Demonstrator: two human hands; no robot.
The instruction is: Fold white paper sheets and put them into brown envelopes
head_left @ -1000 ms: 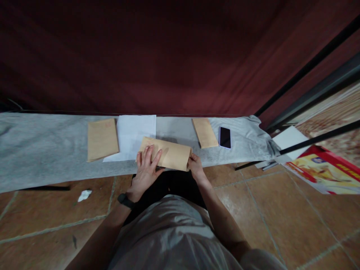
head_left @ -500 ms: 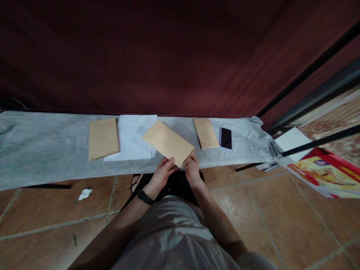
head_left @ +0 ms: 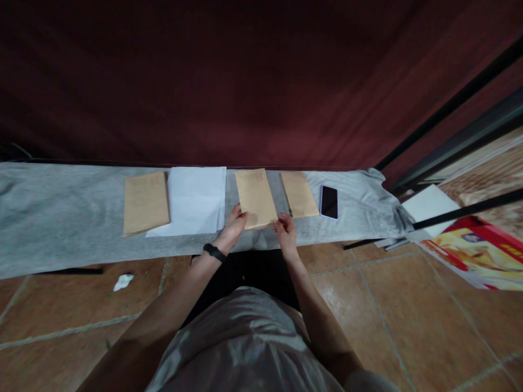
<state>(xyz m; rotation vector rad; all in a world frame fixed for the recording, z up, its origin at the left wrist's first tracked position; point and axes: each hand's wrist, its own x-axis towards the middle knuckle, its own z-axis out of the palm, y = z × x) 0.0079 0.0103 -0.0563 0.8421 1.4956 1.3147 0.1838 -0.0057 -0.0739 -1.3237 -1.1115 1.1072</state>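
A brown paper envelope (head_left: 257, 197) lies nearly upright in front of me, its red print at the far end. My left hand (head_left: 233, 224) pinches its near left corner, thumb on top. At the near right corner, my right hand (head_left: 286, 228) grips the edge with curled fingers. Just right of it rests a stack of brown envelopes (head_left: 301, 194). To the left are white paper sheets (head_left: 196, 198), and beyond them another pile of brown envelopes (head_left: 146, 200).
A phone (head_left: 329, 202) lies on the grey cloth-covered table (head_left: 81, 218), right of the envelopes. Behind it hangs a dark red curtain (head_left: 245, 98). A red and yellow box (head_left: 478, 250) and black metal bars (head_left: 469, 209) stand at the right.
The envelope has turned from a slant to nearly straight and come down toward the table. Both hands have moved with it, the left now at its left side.
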